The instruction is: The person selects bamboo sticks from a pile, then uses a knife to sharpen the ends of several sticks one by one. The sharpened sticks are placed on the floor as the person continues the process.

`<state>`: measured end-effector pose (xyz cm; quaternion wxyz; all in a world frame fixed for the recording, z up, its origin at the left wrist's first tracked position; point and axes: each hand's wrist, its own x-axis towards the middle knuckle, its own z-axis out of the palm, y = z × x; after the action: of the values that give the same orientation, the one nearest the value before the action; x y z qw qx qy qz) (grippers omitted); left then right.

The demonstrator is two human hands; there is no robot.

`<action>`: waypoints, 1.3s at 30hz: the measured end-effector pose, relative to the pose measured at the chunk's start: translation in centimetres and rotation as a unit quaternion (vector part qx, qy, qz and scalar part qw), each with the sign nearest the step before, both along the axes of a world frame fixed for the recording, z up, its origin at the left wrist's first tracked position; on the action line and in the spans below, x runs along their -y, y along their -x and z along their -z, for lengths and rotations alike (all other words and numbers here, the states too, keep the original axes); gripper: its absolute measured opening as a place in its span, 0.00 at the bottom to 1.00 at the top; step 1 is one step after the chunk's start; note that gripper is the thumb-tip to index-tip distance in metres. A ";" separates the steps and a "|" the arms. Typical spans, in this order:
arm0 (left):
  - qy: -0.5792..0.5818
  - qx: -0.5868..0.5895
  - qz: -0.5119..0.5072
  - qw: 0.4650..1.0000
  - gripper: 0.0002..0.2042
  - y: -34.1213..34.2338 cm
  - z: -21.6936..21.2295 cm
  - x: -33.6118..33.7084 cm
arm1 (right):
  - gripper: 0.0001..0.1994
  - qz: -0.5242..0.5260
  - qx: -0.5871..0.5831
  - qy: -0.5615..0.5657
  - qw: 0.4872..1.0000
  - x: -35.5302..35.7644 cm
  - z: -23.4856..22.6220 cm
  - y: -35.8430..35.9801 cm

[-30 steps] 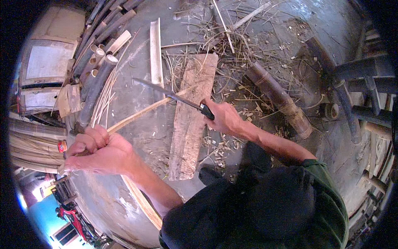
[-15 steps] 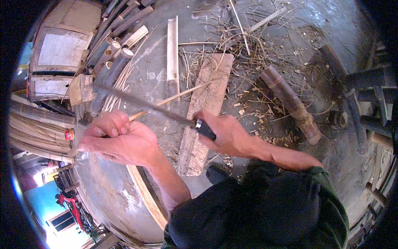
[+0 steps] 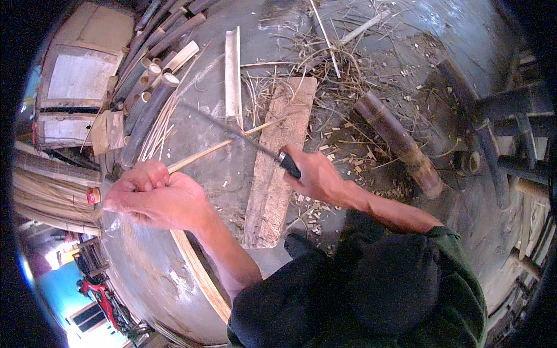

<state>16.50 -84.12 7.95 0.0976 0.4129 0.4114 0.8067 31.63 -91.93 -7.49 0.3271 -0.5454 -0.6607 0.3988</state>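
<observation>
My left hand (image 3: 159,194) is closed around one end of a thin bamboo strip (image 3: 200,153), which slants away to the upper right. In my right hand (image 3: 319,177) is the black handle of a long knife (image 3: 288,163). Its narrow dark blade, blurred toward the tip, points to the upper left and crosses the strip partway along; whether it bites into the strip I cannot tell. The strip's far end lies over a rough wooden board (image 3: 270,200) on the floor between my hands.
Bamboo shavings (image 3: 325,64) and small chips (image 3: 348,148) litter the floor beyond the board. A thick bamboo pole (image 3: 400,145) lies to the right, and a split half-culm (image 3: 232,75) lies ahead. Bamboo poles (image 3: 148,107) and a cabinet (image 3: 78,78) stand at the left, dark furniture (image 3: 516,133) at the right.
The knife blade has slid along the bamboo strip, away from my left hand and toward the far end. Both hands keep their grip. The whole view has shifted slightly.
</observation>
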 end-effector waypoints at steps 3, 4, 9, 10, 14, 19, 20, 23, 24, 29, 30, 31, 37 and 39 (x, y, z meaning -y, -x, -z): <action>0.007 -0.004 0.005 1.000 0.24 -0.5 0.5 -0.1 | 0.19 0.013 0.000 -0.008 1.000 0.2 1.3 -0.3; -0.002 -0.012 0.003 1.000 0.24 -0.3 -0.5 0.4 | 0.19 0.042 0.028 0.005 0.999 -0.8 4.4 -0.3; 0.020 -0.012 0.016 1.000 0.25 0.1 0.4 -0.4 | 0.17 0.042 0.002 0.019 0.999 -1.5 5.6 -1.8; 0.016 -0.019 0.014 1.000 0.25 0.3 0.3 -0.2 | 0.17 0.020 -0.019 -0.004 1.000 -1.2 3.6 -1.1; 0.011 -0.033 0.031 0.999 0.25 0.7 -0.3 -0.5 | 0.15 0.066 0.061 0.023 0.996 -2.5 8.9 -2.8; 0.008 -0.010 0.018 1.000 0.25 0.5 -0.2 -1.4 | 0.16 0.081 0.040 0.008 0.996 -2.2 9.8 -3.1; 0.014 -0.012 0.024 1.000 0.25 0.5 0.0 -1.4 | 0.17 0.067 0.043 0.011 0.997 -1.7 9.3 -3.3; 0.022 -0.021 0.042 0.999 0.25 1.1 -0.1 -1.4 | 0.20 0.026 0.047 0.014 0.998 -0.5 6.8 -3.2; 0.021 -0.024 0.049 0.998 0.24 1.2 0.0 -1.5 | 0.20 0.042 0.047 -0.002 0.998 -0.5 7.8 -3.0; 0.014 -0.047 0.016 0.999 0.23 -0.4 -0.6 -2.0 | 0.19 0.075 0.104 0.060 0.990 -2.1 11.0 -4.4; 0.000 -0.027 0.037 0.999 0.23 -0.3 -0.8 -1.9 | 0.19 0.073 0.098 0.063 0.991 -1.9 10.7 -4.1; -0.013 -0.005 0.056 0.998 0.23 -0.2 -0.9 -1.8 | 0.19 0.067 0.092 0.067 0.991 -1.6 10.0 -4.0; 0.007 -0.058 0.050 0.997 0.23 1.0 -0.6 -1.4 | 0.18 0.034 0.033 0.002 0.999 -0.3 8.1 -2.8; 0.011 -0.013 0.072 0.997 0.23 -0.1 -0.6 -1.9 | 0.19 0.064 0.068 0.054 0.994 -0.5 11.3 -4.2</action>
<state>16.58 -82.24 8.56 0.1547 0.4510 0.3907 0.7874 35.81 -91.42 -18.74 0.2762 -0.6294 -0.6229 0.3736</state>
